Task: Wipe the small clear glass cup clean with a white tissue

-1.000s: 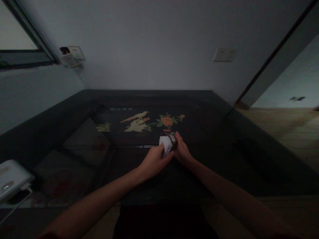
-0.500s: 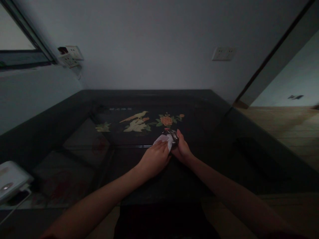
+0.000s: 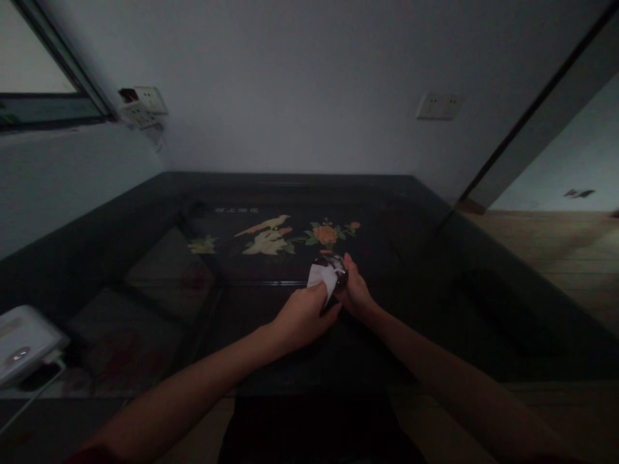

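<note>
Desk (image 3: 387, 351) with a dark, glossy top spreads below the hands, its far edge meeting a pale wall (image 3: 290, 96). At the left edge of the view stands a white box (image 3: 24, 332) with rounded corners, and a thin white cable (image 3: 33, 399) goes out from it. On the right part of the desk lies a long dark shape (image 3: 503, 309), too dim for me to name. Two socket plates are on the wall, the left plate (image 3: 149, 100) near the window frame (image 3: 87, 77) and the right plate (image 3: 440, 106) more alone; past the desk one sees a wooden floor (image 3: 551, 232). Near the middle, the left hand (image 3: 304, 316) pinches a white tissue (image 3: 321, 276), and the right hand (image 3: 355, 293) is curved around the far side of a shiny dark object (image 3: 340, 270). This object is over the desk, just before the printed flower (image 3: 325, 234); whether it touches the top, I cannot tell. Tissue and fingers stand before it, so its full form is hidden. What shows is rounded, smooth and with bright reflections, like metal or polished plastic. The tissue looks thin and soft, with an uneven edge, and it lies against the object's left side.
</note>
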Demonstrator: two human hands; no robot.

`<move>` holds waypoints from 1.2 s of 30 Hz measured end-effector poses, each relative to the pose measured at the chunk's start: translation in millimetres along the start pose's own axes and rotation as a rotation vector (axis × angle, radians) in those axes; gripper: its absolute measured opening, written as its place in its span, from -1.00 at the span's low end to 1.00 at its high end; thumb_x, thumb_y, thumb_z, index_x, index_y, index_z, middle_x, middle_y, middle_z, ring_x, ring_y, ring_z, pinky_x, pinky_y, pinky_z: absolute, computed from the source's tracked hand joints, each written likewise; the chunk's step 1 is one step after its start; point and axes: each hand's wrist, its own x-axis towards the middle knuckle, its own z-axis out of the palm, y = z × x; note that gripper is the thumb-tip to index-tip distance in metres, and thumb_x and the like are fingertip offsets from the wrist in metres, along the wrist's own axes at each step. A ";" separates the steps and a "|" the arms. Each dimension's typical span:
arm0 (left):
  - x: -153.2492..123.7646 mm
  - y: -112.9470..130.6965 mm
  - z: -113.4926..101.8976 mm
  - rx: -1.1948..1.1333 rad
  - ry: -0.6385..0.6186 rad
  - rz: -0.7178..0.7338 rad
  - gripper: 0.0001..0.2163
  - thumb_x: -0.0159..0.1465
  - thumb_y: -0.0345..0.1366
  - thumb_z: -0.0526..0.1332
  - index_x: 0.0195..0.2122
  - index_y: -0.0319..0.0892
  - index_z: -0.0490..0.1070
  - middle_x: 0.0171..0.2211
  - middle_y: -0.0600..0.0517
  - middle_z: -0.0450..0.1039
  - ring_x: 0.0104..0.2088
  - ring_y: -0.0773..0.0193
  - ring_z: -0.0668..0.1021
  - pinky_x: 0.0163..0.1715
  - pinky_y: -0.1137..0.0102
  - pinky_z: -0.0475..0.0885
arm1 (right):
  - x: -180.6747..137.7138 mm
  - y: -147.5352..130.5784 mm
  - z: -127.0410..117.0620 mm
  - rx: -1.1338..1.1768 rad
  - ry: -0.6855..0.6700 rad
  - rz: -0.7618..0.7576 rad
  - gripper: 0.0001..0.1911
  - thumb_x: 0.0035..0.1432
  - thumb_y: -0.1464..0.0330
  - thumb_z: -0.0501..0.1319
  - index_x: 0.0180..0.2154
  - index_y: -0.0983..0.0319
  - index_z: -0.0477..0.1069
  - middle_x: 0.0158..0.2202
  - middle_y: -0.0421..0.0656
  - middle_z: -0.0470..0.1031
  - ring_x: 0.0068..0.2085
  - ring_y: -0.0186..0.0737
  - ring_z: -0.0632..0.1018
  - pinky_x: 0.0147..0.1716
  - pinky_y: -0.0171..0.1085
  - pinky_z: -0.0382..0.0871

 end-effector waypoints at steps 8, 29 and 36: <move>5.5 -4.1 -6.5 -0.355 0.006 -0.031 -0.77 0.25 -0.21 0.11 -0.24 -0.27 0.40 -0.42 0.01 0.48 -0.40 0.25 0.50 -0.37 0.41 0.39 | 3.8 2.2 -3.0 0.021 0.024 -0.019 -0.57 0.06 0.03 0.18 -0.16 0.19 0.47 -0.31 -0.17 0.60 -0.11 -0.10 0.55 -0.17 -0.21 0.41; 6.4 -11.1 -2.9 0.046 0.025 0.106 -0.81 0.30 -0.30 0.05 -0.32 -0.26 0.40 -0.37 -0.10 0.51 -0.34 0.15 0.56 -0.27 0.30 0.45 | 4.9 1.3 -3.4 0.016 -0.013 0.011 -0.60 0.06 0.03 0.18 -0.19 0.16 0.48 -0.35 -0.18 0.60 -0.15 -0.10 0.56 -0.19 -0.20 0.40; 10.2 -6.7 -2.3 -0.753 0.033 -0.021 -0.80 0.24 -0.34 0.11 -0.15 -0.28 0.38 -0.26 -0.03 0.52 -0.23 0.21 0.54 -0.16 0.35 0.43 | 2.8 0.0 -1.2 -0.006 0.008 0.000 -0.57 0.08 0.02 0.16 -0.16 0.18 0.47 -0.30 -0.18 0.61 -0.16 -0.11 0.56 -0.19 -0.20 0.40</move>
